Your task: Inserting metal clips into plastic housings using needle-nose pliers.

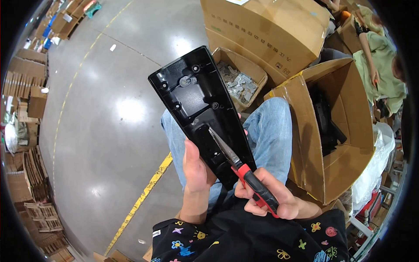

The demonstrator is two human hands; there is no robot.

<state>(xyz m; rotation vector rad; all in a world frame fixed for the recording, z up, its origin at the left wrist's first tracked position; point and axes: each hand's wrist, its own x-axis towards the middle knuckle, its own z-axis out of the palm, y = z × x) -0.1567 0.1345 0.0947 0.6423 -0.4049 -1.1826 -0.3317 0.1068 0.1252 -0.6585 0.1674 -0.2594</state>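
Item: my right fingers point(256, 208), wrapped round red-and-black pliers point(243, 170). Ahead of them: pliers' tips at the black panel point(195, 104), which my left fingers point(191, 153) clasp. Progress: apparently mid-work; finished share unclear. Beyond: carton point(260, 74) of metal pieces point(241, 85).

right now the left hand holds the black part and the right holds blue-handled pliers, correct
The handles are not blue: in the head view, the right hand holds pliers with red and black handles. The left hand holds the black part.

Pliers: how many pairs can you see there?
1 pair that I can make out: the red-and-black pliers in the right hand, over the black plastic part. Others may be hidden.
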